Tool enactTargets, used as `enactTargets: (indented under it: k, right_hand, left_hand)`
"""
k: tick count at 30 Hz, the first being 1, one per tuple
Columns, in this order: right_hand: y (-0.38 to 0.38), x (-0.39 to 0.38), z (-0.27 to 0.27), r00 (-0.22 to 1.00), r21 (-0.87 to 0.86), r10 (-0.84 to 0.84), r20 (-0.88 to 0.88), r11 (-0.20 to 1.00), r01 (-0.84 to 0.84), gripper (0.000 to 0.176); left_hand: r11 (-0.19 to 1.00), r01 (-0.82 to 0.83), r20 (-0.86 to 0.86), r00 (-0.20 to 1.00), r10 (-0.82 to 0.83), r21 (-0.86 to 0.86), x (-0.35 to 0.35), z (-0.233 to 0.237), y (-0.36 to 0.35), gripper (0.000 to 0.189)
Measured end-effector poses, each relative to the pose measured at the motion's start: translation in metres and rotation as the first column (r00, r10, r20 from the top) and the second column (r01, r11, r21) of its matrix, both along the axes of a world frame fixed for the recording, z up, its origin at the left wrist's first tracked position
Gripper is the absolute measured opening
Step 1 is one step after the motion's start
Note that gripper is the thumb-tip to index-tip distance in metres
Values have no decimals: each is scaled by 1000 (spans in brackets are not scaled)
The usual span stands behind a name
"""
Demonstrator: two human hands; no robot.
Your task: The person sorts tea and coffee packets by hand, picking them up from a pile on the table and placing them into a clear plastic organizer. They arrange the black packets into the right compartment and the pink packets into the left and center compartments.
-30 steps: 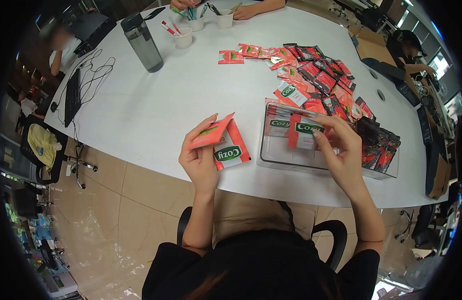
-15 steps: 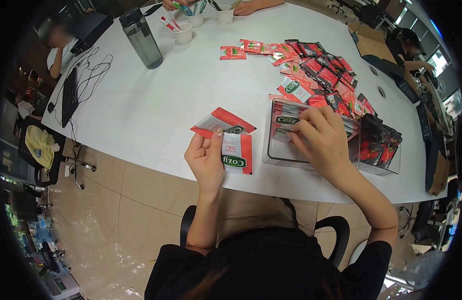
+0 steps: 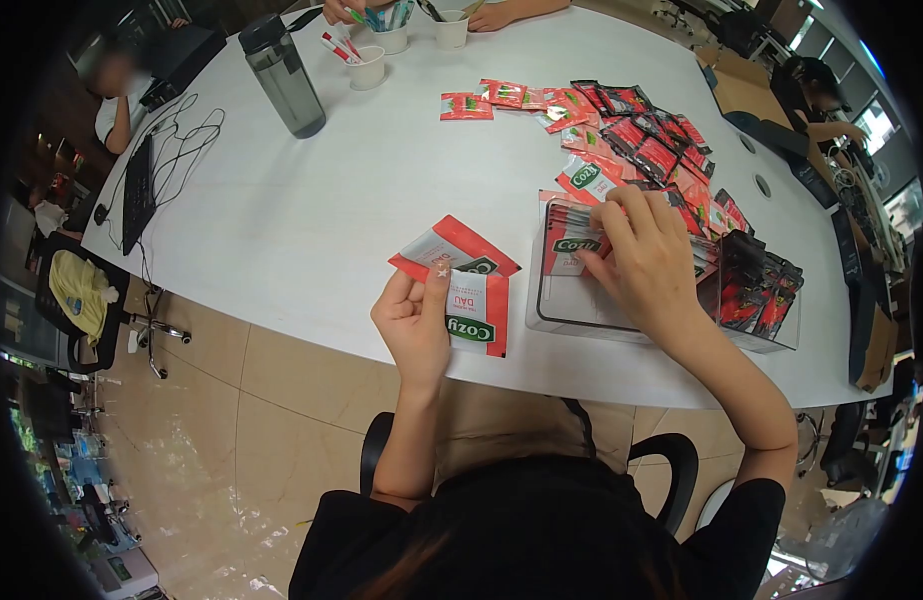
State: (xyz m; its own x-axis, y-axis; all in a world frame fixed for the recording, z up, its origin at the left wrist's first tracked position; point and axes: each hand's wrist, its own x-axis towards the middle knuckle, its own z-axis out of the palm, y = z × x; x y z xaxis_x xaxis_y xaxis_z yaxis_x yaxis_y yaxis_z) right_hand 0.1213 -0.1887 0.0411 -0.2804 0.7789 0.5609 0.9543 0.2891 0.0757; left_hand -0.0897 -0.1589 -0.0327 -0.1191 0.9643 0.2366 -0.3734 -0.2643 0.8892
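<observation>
left hand (image 3: 414,322) just left of box (image 3: 582,322), pinching two sachets (image 3: 470,292); right hand (image 3: 644,262) in box, fingers on stacked sachets (image 3: 570,246), grip cannot tell; loose pile (image 3: 637,135) beyond box

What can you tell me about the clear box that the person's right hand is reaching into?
The clear box looks like transparent plastic, rectangular, open-topped, with a divider making at least two compartments. It stands flat on the white table, near the edge closest to the person. The left compartment holds red-and-white sachets standing in a row; the right one holds dark sachets. The right hand reaches in from above, fingers on the red-and-white sachets.
</observation>
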Motion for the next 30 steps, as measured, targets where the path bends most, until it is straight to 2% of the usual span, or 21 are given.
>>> enactTargets:
  k: [13, 16, 19, 20, 23, 27, 30]
  right_hand:
    - [-2, -2, 4, 1000, -3, 7, -24, 1000, -7, 41]
    - [-3, -3, 4, 987, 114, 150, -64, 983, -142, 34]
    - [-15, -20, 9, 939, 133, 298, -171, 951, -278, 28]
    - [-20, -25, 7, 928, 46, 300, -219, 954, -297, 27]
    - [-25, -50, 4, 847, -4, 311, -431, 938, -346, 29]
    - [-32, -64, -7, 898, -210, 223, -379, 924, -319, 35]
    - [-36, -72, -12, 901, -151, 251, -353, 935, -320, 32]
  left_hand:
    - [1000, 16, -36, 999, -16, -8, 0, 1, -1, 18]
    - [1000, -5, -19, 1000, 5, 21, 0, 0, -1, 18]
    - [999, -31, -14, 999, 31, 15, 2, 3, -2, 17]
    - [999, -26, -23, 999, 27, 27, 2, 2, -3, 16]
    - [997, -16, -43, 999, 19, 75, -1, -3, -5, 15]
    - [983, -85, -27, 996, 91, 165, -2, -10, -7, 14]
    - [974, -143, 25, 990, 141, 174, 3, -8, -8, 14]
